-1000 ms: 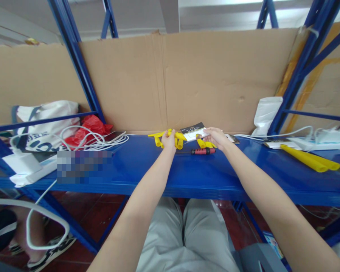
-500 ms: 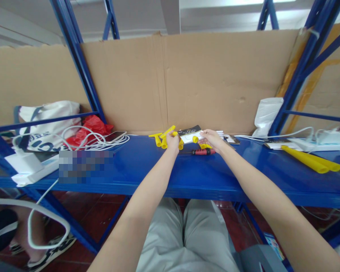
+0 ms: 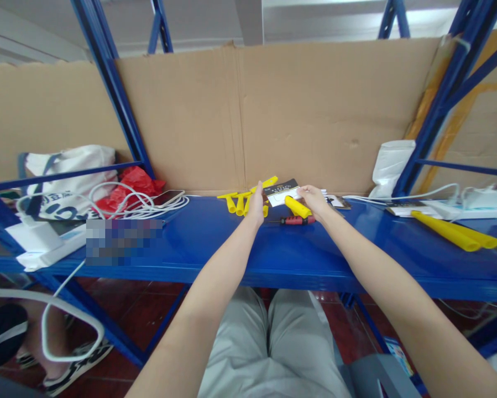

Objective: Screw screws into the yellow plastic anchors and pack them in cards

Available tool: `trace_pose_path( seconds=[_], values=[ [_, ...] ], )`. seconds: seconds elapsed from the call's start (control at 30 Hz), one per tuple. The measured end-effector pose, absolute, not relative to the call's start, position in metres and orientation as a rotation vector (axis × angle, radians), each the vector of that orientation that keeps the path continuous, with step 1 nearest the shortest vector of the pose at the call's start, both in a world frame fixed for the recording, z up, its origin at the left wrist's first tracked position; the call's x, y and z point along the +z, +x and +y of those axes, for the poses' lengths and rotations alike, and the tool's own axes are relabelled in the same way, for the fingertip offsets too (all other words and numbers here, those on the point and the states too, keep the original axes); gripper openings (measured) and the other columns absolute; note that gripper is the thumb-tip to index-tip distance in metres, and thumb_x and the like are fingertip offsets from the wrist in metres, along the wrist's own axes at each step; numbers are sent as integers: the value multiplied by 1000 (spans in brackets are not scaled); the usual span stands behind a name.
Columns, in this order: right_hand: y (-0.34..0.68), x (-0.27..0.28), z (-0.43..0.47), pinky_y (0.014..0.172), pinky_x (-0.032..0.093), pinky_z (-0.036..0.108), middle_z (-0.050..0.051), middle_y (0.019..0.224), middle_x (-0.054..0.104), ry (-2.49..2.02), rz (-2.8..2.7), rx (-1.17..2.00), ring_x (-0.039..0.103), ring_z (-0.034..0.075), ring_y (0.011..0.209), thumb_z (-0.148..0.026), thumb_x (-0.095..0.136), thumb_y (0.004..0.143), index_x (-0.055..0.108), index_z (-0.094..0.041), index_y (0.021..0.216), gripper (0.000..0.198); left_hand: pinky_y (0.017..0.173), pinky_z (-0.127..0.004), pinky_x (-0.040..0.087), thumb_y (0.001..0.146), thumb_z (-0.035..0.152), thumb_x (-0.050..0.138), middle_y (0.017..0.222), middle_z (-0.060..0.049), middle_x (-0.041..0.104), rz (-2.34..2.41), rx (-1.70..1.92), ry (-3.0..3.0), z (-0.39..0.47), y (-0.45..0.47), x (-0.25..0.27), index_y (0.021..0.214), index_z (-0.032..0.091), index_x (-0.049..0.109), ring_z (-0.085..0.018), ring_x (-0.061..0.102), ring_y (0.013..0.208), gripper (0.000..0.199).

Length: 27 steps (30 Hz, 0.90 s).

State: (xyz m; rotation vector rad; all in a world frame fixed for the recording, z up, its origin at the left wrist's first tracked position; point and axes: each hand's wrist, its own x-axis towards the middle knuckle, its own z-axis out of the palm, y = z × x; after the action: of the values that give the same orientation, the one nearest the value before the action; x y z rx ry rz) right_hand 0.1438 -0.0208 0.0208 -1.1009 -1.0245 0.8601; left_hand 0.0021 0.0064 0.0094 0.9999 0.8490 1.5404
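My left hand [image 3: 256, 205] has its fingers stretched upward, beside the left edge of a black-and-white printed card [image 3: 280, 193]. The fingers of my right hand [image 3: 313, 200] pinch the card's right edge. A yellow tube-shaped piece [image 3: 297, 207] slants across the card's lower edge, just under my right fingers; whether they also grip it I cannot tell. Behind my left hand a flat yellow piece with a hole [image 3: 270, 181] sticks out. Several yellow T-shaped pieces [image 3: 231, 204] lie to the left, partly hidden by that hand. Below the card rests a red-and-black screwdriver [image 3: 297, 220].
Two yellow cones [image 3: 455, 233] lie on the blue shelf [image 3: 356, 260] at right, near a white power strip [image 3: 480, 210]. A white pouch [image 3: 391, 168] leans by the post. Coiled white cables [image 3: 148, 207], a red bag [image 3: 134, 188] and a cloth bag [image 3: 72, 171] sit at left.
The fingers of my left hand have straightened upward. The card has shifted slightly right and up. More of the yellow tube now shows beside my right hand, and the flat yellow piece has moved right.
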Motion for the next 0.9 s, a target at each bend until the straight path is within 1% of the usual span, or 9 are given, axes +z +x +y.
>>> trace_pose_path(
  seconds=[0.17, 0.3, 0.4, 0.47, 0.53, 0.6, 0.7, 0.8, 0.9],
  values=[
    [143, 22, -23, 50, 47, 18, -5, 53, 56, -1103, -1016, 886, 54, 7, 43, -6, 45, 86, 47, -19, 67, 23, 75, -32, 51, 88, 48, 49, 86, -11, 72, 721, 1469, 1046, 2, 9, 8, 95, 16, 69, -24, 66, 94, 38],
    [144, 22, -22, 49, 47, 17, -6, 50, 55, -1096, -1013, 873, 55, 7, 42, -6, 45, 87, 46, -19, 67, 24, 82, -34, 51, 82, 42, 61, 85, -10, 72, 712, 1449, 1178, 2, 9, 4, 91, 17, 70, -25, 64, 99, 28],
    [145, 21, -21, 51, 49, 17, -5, 53, 57, -1092, -1012, 866, 58, 7, 46, -7, 46, 87, 46, -19, 68, 23, 87, -35, 49, 74, 30, 70, 87, -8, 72, 763, 1471, 1271, 1, 10, 3, 84, 17, 69, -24, 64, 99, 16],
    [145, 21, -20, 52, 49, 18, -5, 54, 57, -1089, -1004, 864, 60, 8, 49, -7, 46, 86, 46, -20, 68, 22, 90, -35, 47, 71, 19, 70, 92, -7, 71, 766, 1492, 1304, -1, 11, 3, 83, 18, 69, -23, 64, 100, 11],
    [145, 20, -20, 53, 50, 19, -5, 55, 57, -1083, -992, 865, 60, 8, 50, -7, 46, 86, 46, -20, 68, 22, 92, -34, 46, 69, 10, 68, 95, -6, 71, 770, 1518, 1310, -3, 13, 4, 87, 18, 68, -21, 63, 101, 20],
    [144, 19, -19, 53, 50, 19, -5, 55, 56, -1072, -984, 863, 61, 9, 50, -7, 46, 86, 46, -20, 68, 22, 93, -32, 45, 68, 4, 66, 100, -4, 70, 769, 1547, 1310, -4, 14, 5, 98, 20, 66, -19, 62, 102, 33],
    [143, 18, -18, 56, 52, 21, -5, 55, 55, -1055, -975, 842, 61, 9, 51, -8, 45, 86, 46, -21, 69, 21, 95, -29, 43, 67, -1, 65, 112, -2, 66, 737, 1611, 1300, -3, 14, 5, 115, 23, 58, -16, 59, 108, 54],
    [143, 17, -16, 58, 53, 23, -6, 55, 55, -1054, -950, 806, 59, 10, 50, -10, 46, 85, 46, -22, 70, 19, 95, -28, 42, 67, 2, 68, 122, -5, 60, 810, 1660, 1239, 1, 12, 4, 122, 24, 52, -17, 55, 114, 61],
    [144, 16, -16, 57, 52, 23, -6, 55, 55, -1058, -924, 772, 59, 10, 50, -11, 47, 85, 46, -22, 71, 18, 89, -28, 45, 67, 11, 71, 120, -9, 59, 976, 1617, 1127, 4, 11, 2, 124, 23, 48, -20, 57, 111, 63]
  ],
)
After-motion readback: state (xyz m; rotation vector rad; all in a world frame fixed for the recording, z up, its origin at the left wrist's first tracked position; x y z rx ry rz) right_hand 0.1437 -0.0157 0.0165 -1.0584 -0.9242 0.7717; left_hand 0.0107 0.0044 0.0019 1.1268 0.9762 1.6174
